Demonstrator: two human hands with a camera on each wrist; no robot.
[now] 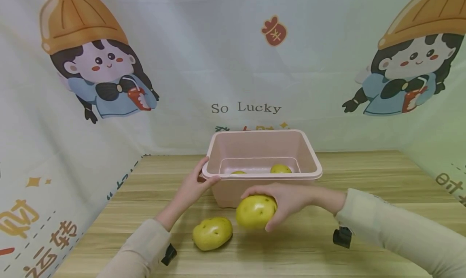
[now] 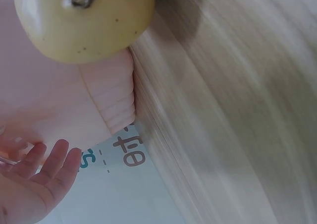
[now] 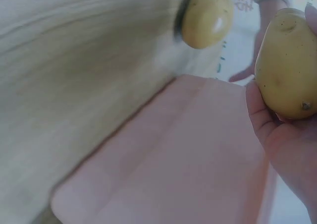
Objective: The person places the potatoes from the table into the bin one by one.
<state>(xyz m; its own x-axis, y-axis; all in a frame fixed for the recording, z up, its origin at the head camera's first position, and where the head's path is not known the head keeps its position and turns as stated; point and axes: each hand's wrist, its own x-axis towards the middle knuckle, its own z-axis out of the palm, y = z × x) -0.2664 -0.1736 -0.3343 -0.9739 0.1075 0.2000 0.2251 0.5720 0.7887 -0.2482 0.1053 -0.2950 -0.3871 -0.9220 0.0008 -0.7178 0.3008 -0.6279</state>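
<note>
1. So, our right hand [image 1: 287, 201] has its fingers and thumb curled round a yellow potato [image 1: 255, 211], holding it just above the wooden table [image 1: 364, 245], right in front of the pink tub [image 1: 262, 164]. In the right wrist view the same potato [image 3: 287, 65] sits snug against the palm, so the hold looks solid to us.
2. Our left hand [image 1: 193, 187] rests on the tub's near-left rim, thumb along the edge and fingers fairly straight. It steadies the rim and isn't clamped round it.
3. To do this bit well, we'd say keep that left hand planted so the tub doesn't slide. Bring the potato up high enough to clear the near rim before moving it over.
4. Best to let go low inside, since a potato dropped from height could bounce off the ones already in there.
5. We'd also watch the sleeve near the second potato [image 1: 212, 233] lying on the table just left of the held one, apart from it.
6. Count time: four potatoes in all. One is in hand, one is on the table and two are in the tub, the left one [image 1: 238, 172] barely peeking over the rim and the right one [image 1: 280, 168] plainer.
7. One tub, two hands, one table.
</note>
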